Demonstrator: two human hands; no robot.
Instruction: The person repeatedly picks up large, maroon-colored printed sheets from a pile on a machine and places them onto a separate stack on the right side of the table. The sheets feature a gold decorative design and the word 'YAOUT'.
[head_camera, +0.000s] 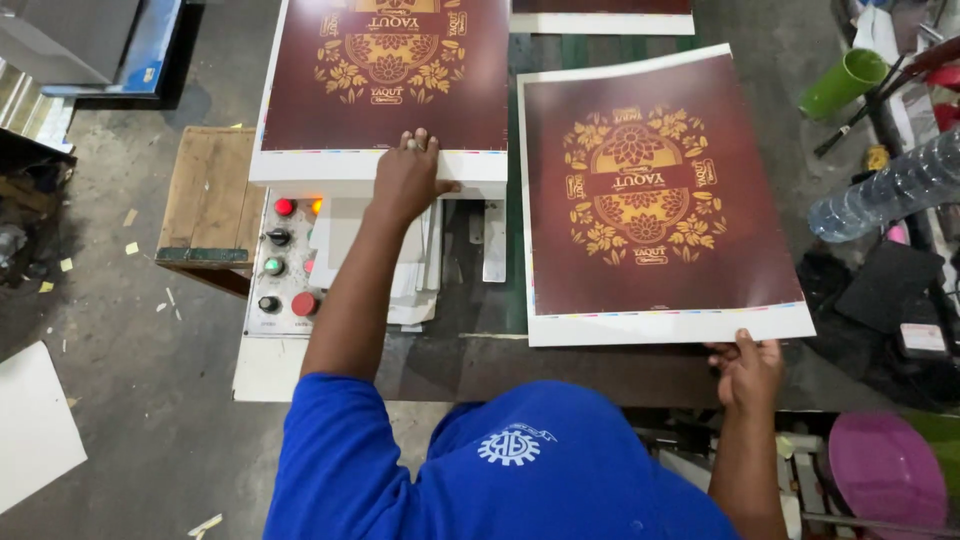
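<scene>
A thick stack of printed sheets (385, 90), dark maroon with a gold floral emblem and white margins, lies on the machine at upper centre. My left hand (408, 178) rests on its near white edge, fingers curled over the top. To the right lies a single matching printed sheet (655, 200), slightly turned. My right hand (747, 372) grips this sheet's near right corner between thumb and fingers. My blue shirt fills the bottom of the view.
A control panel (283, 265) with red, green and black buttons sits under my left arm. A wooden board (208, 195) is at left. A green cup (842, 82), a clear plastic bottle (885, 192) and a pink plate (885, 470) lie at right.
</scene>
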